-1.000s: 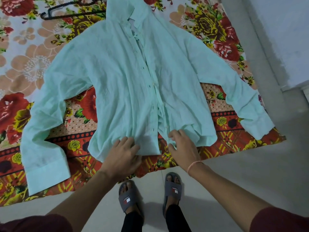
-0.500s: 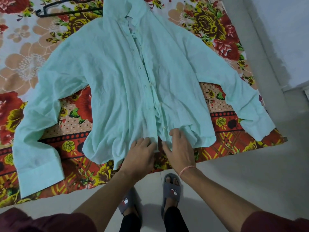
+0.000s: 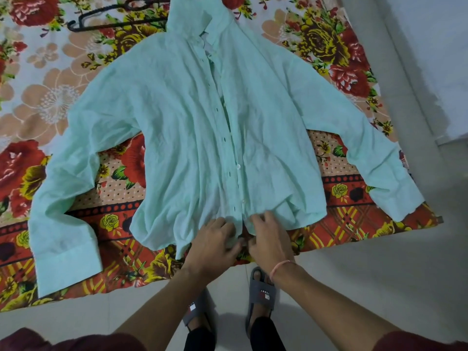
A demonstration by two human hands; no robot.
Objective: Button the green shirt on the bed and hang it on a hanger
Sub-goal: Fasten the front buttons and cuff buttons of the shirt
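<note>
1. Shirt hem is being pinched at the bottom of the placket: left hand is gripping one front edge, right hand the other, thumbs nearly meeting.
2. It is lying flat on the bed, sleeves spread, placket gaping (buttons apparently undone).
3. Buttoning is starting from the bottom; next, the lowest button needs aligning with its hole.
4. Hanger is waiting near the collar.

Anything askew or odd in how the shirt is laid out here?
Mostly fine. The green shirt lies flat but creased, its hem bunched where the left hand and right hand meet. The hanger lies apart near the collar, unused.
</note>
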